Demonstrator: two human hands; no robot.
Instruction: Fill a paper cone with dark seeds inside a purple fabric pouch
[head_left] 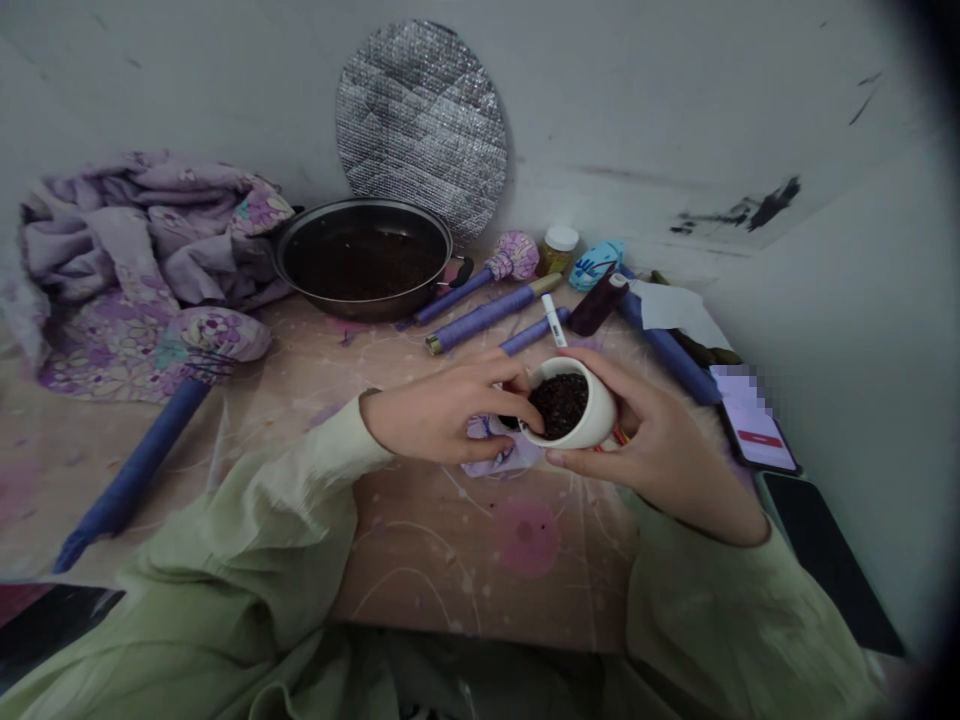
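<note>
My right hand (pixel 652 440) is wrapped round a white cup (pixel 600 410), which is tilted with its mouth to the left. Dark loose grains (pixel 559 405) fill much of it. My left hand (pixel 457 405) is at the cup's left rim, with its index fingertip just inside against the grains. Its thumb stays apart, lower down, by a small lavender cloth (pixel 517 458) beneath the cup. A dark patch shows between the left fingers and the cup; what it is I cannot make out.
A dark two-handled pan (pixel 367 290) stands behind, near a silver quilted disc (pixel 424 125) against the wall. Flowered cloth (pixel 112 290) and a cloth-headed blue stick (pixel 150 460) lie left. Wrapped rods (pixel 487 315), a thread spool (pixel 600 305), a lidded jar (pixel 559 250) and a phone (pixel 757 420) lie right.
</note>
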